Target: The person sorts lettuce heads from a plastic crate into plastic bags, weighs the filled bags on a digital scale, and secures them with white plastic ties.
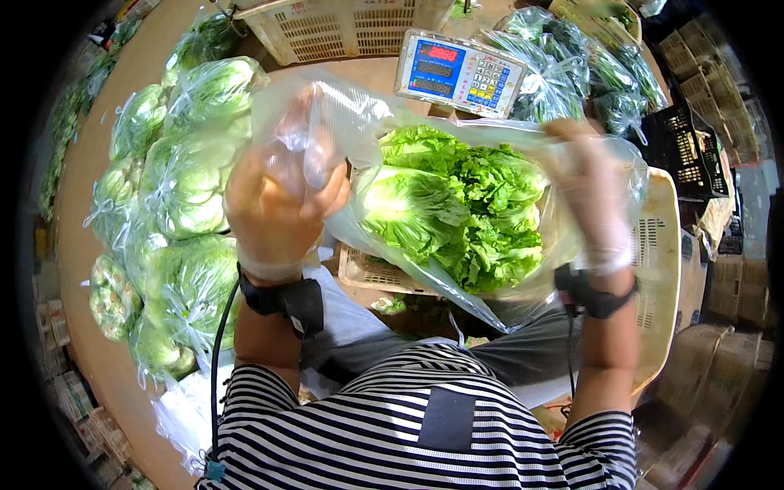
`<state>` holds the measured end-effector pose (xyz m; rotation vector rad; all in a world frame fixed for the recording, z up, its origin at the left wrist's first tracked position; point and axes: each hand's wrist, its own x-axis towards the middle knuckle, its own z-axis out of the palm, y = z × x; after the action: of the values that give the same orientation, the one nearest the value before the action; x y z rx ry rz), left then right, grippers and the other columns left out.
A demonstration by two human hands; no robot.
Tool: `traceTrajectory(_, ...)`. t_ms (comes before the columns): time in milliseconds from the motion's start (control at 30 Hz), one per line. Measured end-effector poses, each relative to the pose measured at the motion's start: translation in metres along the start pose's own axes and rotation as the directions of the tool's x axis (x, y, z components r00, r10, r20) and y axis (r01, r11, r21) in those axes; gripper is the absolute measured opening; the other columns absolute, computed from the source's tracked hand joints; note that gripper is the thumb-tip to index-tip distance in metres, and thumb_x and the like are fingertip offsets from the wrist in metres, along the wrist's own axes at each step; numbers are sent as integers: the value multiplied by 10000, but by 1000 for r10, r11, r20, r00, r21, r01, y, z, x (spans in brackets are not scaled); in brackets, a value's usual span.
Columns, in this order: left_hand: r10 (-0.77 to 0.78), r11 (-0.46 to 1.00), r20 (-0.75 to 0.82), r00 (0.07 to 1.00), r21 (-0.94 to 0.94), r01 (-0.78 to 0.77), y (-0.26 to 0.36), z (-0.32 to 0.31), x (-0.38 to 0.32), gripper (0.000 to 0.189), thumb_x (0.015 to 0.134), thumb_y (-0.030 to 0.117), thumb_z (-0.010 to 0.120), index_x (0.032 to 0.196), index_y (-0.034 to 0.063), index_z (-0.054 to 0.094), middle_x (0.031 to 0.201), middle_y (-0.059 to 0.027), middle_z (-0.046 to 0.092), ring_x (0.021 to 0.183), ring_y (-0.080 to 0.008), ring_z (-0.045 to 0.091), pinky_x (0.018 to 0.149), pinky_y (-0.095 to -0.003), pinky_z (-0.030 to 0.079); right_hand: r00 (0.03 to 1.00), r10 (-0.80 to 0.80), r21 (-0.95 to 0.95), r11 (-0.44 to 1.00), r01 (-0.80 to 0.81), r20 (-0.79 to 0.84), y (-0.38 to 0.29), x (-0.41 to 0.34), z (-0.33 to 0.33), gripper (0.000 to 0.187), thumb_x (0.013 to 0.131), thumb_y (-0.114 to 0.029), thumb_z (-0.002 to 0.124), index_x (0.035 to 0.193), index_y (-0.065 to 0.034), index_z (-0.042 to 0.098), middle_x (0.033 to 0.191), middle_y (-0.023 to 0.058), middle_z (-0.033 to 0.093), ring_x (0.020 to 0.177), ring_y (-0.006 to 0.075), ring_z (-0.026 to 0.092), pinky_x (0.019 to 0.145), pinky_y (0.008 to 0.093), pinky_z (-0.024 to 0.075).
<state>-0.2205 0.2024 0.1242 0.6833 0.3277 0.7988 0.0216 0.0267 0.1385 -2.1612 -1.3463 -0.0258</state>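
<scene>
A large clear plastic bag (422,278) spreads open before me, with several heads of green leaf lettuce (453,205) inside or on it. My left hand (282,202) grips a bunched part of the bag at its left side. On the opposite side my right hand (591,190), blurred, pinches the bag's far right edge. Thin see-through gloves seem to cover both hands. Under the bag, a pale plastic crate (386,274) is partly hidden. Just beyond the bag's far edge stands a digital weighing scale display (459,72), its red digits lit.
Several knotted bags of lettuce (184,184) lie piled at my left. Behind them sits a slotted plastic crate (349,30). Bagged leafy greens (551,67) lie at the back right, near a black crate (680,150). A yellowish tub (658,263) stands by my right arm.
</scene>
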Motion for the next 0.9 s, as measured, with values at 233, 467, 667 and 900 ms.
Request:
traceTrajectory(233,-133,958,646,752,-109,264,-5,-29,6,506,801,638,507,1138,259,499,810,-63,395,623,-155,322,557,-299,301,671,-193,-155,893,422,716,-38,-7,204,923,592,-501,756,1381,-287,329,1416,153,302,1288,438,274,960,614,311)
traceTrajectory(467,-124,941,525,842,-208,268,0,-37,-2,710,751,626,586,1325,248,407,789,-75,450,487,-112,308,446,-230,261,629,-461,142,860,490,626,-18,-54,196,760,619,-288,731,1316,-308,431,1402,102,311,1312,409,237,987,542,336)
traceTrajectory(667,-194,964,105,975,-164,210,-21,-2,-10,784,855,522,495,1451,233,76,706,-33,463,408,-76,271,357,-207,234,608,-409,110,877,467,680,-15,-80,218,770,691,-380,718,1365,-323,350,1459,94,237,1351,399,155,1053,529,246)
traceTrajectory(900,-52,962,-247,967,247,115,-4,-51,10,674,878,478,470,1430,181,226,1031,-111,566,691,-164,526,645,-354,451,923,-181,263,961,92,339,4,-109,28,545,748,-316,668,1243,-142,520,1382,153,360,1270,353,355,1008,459,339)
